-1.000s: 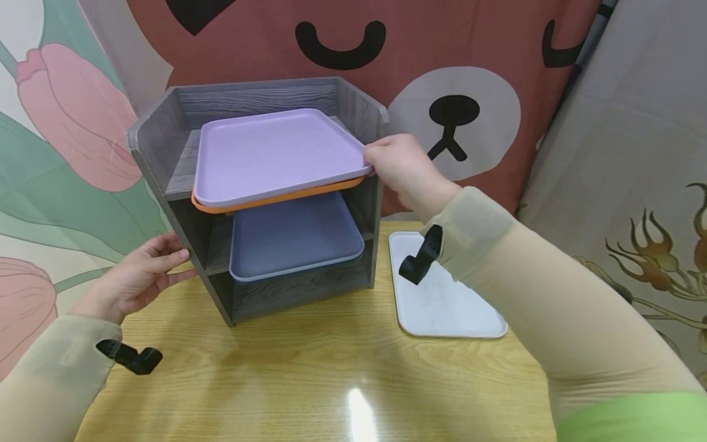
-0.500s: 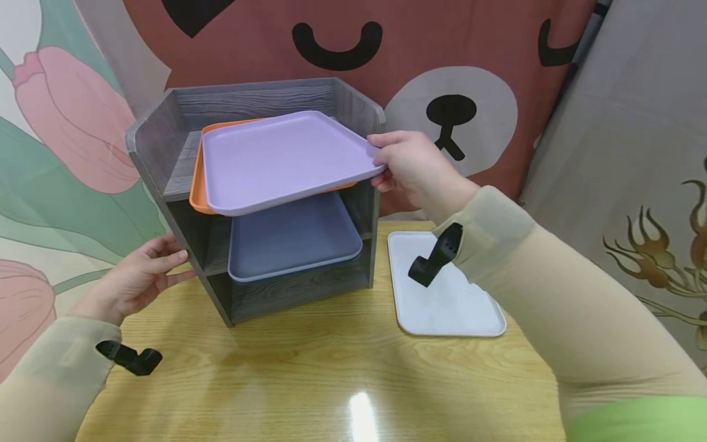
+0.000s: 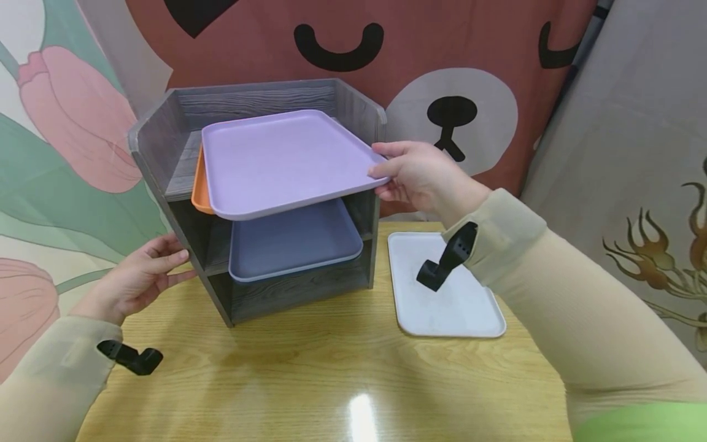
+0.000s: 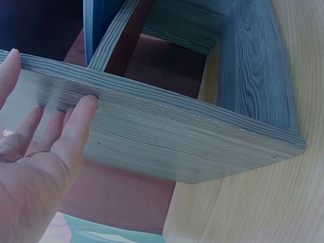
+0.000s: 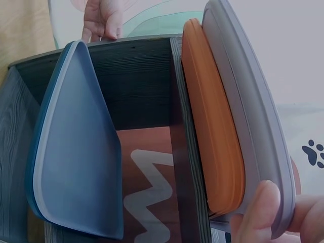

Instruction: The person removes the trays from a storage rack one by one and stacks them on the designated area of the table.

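A purple tray (image 3: 287,162) lies over an orange tray (image 3: 202,184) on the top of a grey wood-grain shelf unit (image 3: 256,95). My right hand (image 3: 422,175) pinches the purple tray by its right front corner, thumb and fingers on either side of the rim. The orange tray shows only along the left in the head view; its edge is plain in the right wrist view. On the middle shelf sits a blue-grey tray (image 3: 298,239). My left hand (image 3: 138,273) touches the unit's left side panel (image 4: 152,131) with extended fingertips.
A white tray (image 3: 442,301) lies flat on the wooden table (image 3: 309,368), right of the unit. Behind hangs a cloth (image 3: 254,37) with a bear print. A grey curtain (image 3: 624,123) hangs at the right.
My right hand has shifted the purple tray forward and to the right across the orange one. The left hand stays against the side panel.
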Demonstrator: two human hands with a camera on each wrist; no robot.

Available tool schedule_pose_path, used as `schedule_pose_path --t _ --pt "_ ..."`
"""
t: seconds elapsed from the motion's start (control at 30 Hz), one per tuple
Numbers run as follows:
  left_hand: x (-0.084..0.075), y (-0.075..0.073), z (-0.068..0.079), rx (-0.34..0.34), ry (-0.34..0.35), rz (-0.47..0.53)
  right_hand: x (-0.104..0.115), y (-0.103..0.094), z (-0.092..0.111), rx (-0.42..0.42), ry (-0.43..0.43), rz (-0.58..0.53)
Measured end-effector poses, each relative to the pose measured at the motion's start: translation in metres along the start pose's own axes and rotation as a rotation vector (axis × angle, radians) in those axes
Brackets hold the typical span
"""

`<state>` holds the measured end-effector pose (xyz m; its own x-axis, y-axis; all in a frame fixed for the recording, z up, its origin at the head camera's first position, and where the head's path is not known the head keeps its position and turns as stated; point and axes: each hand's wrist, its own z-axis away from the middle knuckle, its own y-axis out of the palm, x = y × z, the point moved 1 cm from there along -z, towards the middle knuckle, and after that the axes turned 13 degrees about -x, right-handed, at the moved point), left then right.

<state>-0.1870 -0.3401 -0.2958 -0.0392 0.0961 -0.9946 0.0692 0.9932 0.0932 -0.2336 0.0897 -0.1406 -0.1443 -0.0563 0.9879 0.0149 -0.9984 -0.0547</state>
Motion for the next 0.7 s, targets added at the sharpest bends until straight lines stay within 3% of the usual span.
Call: schedule_pose_path --t 0.2,0.7 --pt "0.0001 0.0004 -0.0001 0.026 0.017 0.023 -0.0004 -0.0024 0.0014 -0.002 0.022 -0.004" --pt "-0.0001 0.0009 -0.0004 -0.002 0.003 0.003 -0.0055 -0.007 0.0054 -0.03 0.033 -0.039"
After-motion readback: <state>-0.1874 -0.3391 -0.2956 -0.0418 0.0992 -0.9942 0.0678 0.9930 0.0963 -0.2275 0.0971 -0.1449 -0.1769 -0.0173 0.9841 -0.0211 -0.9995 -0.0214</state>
